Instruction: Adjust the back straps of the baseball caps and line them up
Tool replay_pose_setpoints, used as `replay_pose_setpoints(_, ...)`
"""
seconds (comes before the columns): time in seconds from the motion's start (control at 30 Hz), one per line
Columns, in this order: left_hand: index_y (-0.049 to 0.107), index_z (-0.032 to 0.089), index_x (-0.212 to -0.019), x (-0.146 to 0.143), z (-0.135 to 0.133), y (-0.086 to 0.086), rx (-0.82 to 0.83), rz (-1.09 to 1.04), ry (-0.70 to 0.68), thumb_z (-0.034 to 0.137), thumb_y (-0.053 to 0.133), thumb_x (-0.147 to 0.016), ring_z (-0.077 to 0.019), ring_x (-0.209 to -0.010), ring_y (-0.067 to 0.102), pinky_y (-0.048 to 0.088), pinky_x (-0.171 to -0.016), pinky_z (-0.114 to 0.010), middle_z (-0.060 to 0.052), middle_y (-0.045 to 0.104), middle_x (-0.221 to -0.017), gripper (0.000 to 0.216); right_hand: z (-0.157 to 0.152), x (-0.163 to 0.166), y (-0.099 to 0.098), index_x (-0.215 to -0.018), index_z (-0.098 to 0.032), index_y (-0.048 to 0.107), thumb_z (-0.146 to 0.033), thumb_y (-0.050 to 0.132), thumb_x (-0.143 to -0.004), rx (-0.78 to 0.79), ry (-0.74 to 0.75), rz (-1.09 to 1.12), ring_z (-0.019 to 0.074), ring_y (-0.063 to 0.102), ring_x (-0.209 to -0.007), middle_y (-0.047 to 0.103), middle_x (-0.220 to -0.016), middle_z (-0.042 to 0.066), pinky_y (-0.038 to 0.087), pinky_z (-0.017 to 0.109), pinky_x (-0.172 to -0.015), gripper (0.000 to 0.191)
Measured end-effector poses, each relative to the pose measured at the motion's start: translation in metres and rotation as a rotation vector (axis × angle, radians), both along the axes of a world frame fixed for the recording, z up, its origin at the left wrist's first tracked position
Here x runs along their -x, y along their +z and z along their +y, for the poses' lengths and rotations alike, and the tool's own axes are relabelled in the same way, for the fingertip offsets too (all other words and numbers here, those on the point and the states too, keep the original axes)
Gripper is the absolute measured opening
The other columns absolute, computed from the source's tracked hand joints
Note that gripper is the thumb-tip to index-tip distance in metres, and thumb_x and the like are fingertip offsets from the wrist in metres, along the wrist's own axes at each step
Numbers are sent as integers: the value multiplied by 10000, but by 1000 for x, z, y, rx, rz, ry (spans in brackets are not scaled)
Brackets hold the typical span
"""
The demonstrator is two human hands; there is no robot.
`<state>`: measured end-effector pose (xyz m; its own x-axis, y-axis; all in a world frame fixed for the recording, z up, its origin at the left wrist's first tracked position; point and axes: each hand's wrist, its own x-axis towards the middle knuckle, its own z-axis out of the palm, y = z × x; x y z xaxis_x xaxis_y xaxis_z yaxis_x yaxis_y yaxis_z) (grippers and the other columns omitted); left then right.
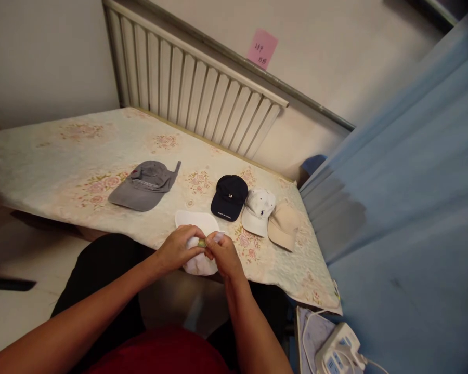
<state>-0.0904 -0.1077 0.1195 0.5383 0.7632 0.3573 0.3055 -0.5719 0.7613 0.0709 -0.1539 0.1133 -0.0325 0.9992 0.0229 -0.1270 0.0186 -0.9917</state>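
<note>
A white cap [198, 220] lies at the table's near edge, its brim pointing away from me and its crown toward my lap. My left hand [179, 247] pinches the cap's strap by a small brass-coloured buckle [202, 242]. From the other side my right hand [225, 254] is closed on the strap, with a pale strap end [219, 236] showing above its fingers. Just beyond sit a black cap [230, 196], a white cap with a small dark logo [259, 210] and a beige cap [284, 226], side by side. Farther left rests a grey cap [146, 184], its back strap sticking out.
A flowered cloth covers the table [113, 137]. Behind it stands a white radiator [191, 85], with a pink note [262, 49] on the wall above. Blue curtains [398, 208] hang at the right. A white power strip [341, 348] with cords sits at the lower right.
</note>
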Motion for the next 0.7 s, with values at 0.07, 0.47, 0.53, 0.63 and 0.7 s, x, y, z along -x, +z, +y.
replay_pose_setpoints(0.07,611,191,-849,0,-1,-2,3,-23,42,346,611,-763,-198,-844,594,446,-807,-328,-32,656,-841,177,-2,-2,6,-713,-187,569,-364,602,-803,-32,-26,-117,95,433,-534,493,-559,-53,348,227,-562,202)
replay_pose_setpoints(0.47,613,197,-919,8,-5,-9,10,-67,100,317,610,-785,-195,-871,614,453,-800,-304,-39,674,-917,181,1,-14,30,-977,-222,669,-573,335,-907,-162,18,-202,151,505,-734,544,-775,18,444,312,-801,490)
replay_pose_setpoints(0.53,623,196,-958,10,-5,-11,-7,-66,91,321,602,-801,-195,-890,610,449,-808,-304,-44,669,-937,201,2,-15,33,-883,-213,653,-512,410,-898,-146,26,-255,144,503,-717,567,-790,14,432,277,-727,386)
replay_pose_setpoints(0.63,624,192,-996,13,-4,-12,-30,-73,89,318,585,-826,-190,-898,601,450,-806,-301,-53,656,-948,215,4,-17,36,-778,-202,610,-423,477,-869,-144,21,-334,129,479,-663,540,-703,-14,393,243,-645,273)
replay_pose_setpoints(0.7,623,191,-989,14,-4,-12,-45,-89,98,317,586,-831,-188,-897,596,451,-806,-301,-55,647,-940,206,6,-18,37,-724,-197,579,-369,514,-838,-128,5,-347,119,467,-634,525,-662,-28,374,232,-612,216)
